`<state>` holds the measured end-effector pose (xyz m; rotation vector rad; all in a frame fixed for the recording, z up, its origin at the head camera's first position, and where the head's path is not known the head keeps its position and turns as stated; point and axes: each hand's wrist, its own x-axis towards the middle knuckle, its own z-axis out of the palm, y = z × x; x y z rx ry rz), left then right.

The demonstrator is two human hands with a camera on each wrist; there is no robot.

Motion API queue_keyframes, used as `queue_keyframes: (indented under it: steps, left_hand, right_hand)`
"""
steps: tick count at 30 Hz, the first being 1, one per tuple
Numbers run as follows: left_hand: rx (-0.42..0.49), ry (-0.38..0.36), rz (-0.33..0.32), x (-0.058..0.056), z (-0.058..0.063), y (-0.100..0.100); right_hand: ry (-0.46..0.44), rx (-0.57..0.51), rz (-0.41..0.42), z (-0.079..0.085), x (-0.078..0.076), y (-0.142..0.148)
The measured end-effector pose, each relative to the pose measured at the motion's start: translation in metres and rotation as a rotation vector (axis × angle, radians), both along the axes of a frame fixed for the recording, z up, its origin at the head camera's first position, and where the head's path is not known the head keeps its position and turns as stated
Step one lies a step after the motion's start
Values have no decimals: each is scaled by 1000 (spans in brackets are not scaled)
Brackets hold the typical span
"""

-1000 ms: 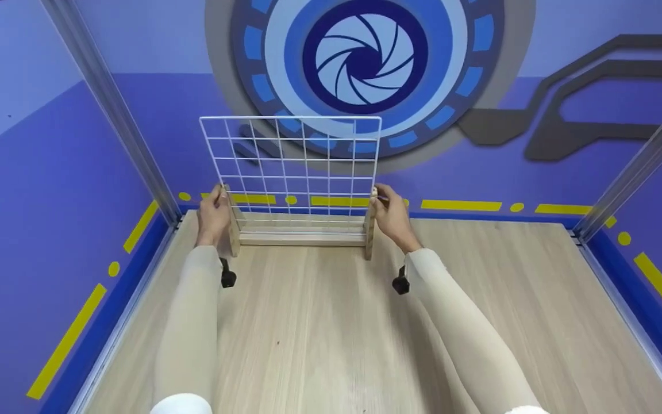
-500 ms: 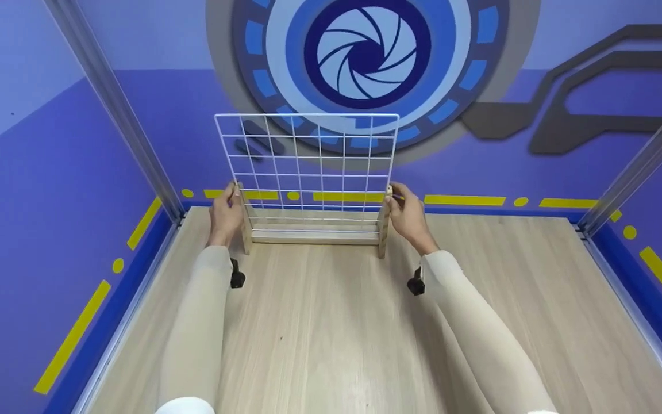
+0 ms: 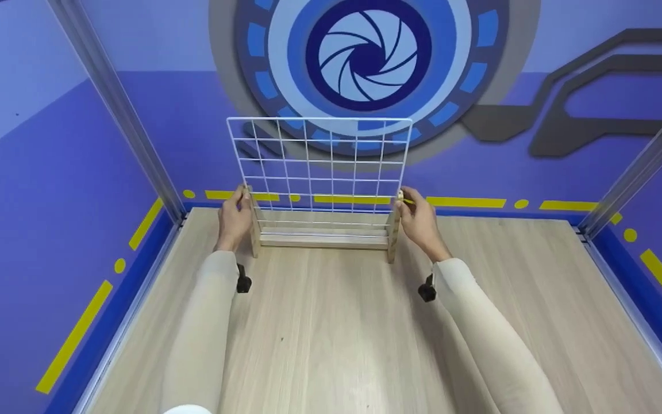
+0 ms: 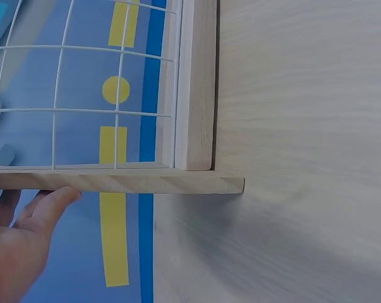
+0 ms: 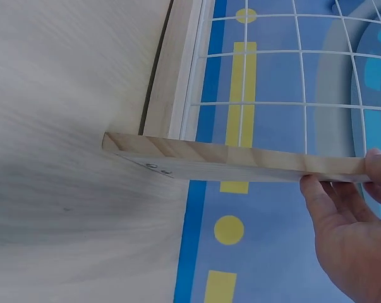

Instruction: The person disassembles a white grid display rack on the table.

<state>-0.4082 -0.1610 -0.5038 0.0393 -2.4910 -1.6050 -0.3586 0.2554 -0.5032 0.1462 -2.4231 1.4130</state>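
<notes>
A wooden stand (image 3: 325, 242) with a white wire grid (image 3: 319, 119) set between its two side boards stands upright near the back wall. My left hand (image 3: 234, 219) holds the left side board (image 3: 255, 233) close to its upper end; the left wrist view shows the thumb (image 4: 60, 201) against the board's outer face. Opposite it, my right hand (image 3: 421, 225) grips the top of the right side board (image 3: 393, 236). Two screw heads (image 5: 158, 168) show low on that board in the right wrist view. The lower crossbar (image 4: 199, 95) joins both boards along the tabletop.
The wood-grain tabletop (image 3: 319, 339) stretches in front of the stand. Behind rises a blue printed wall (image 3: 170, 126) with yellow dashes. Metal posts (image 3: 118, 109) stand at the corners, and a black device (image 3: 427, 289) hangs below each wrist.
Both hands and the wooden stand between them have shifted to the right along the back of the table. The grip on both side boards looks the same.
</notes>
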Motion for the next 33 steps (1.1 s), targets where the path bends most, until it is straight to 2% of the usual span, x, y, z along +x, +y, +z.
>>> queue_keyframes:
  steps: [3, 9, 18, 25, 29, 33]
  left_hand:
    - [-9, -2, -5, -2, -2, 4]
    - [-19, -19, -25, 0, -1, 7]
    - [105, -92, -114, 6, 3, 8]
    - [177, -84, -187, 6, 2, 11]
    - [249, -134, -224, 8, 4, 12]
    - [248, -131, -273, 11, 8, 14]
  right_hand:
    - [2, 15, -10, -1, 2, 6]
    - [-14, -20, -15, -1, 9, 13]
    - [-58, -53, 15, 0, 15, 30]
    - [-108, -109, 55, 1, 21, 48]
    - [-125, -107, 68, -1, 24, 56]
    - [-119, -111, 77, 0, 31, 64]
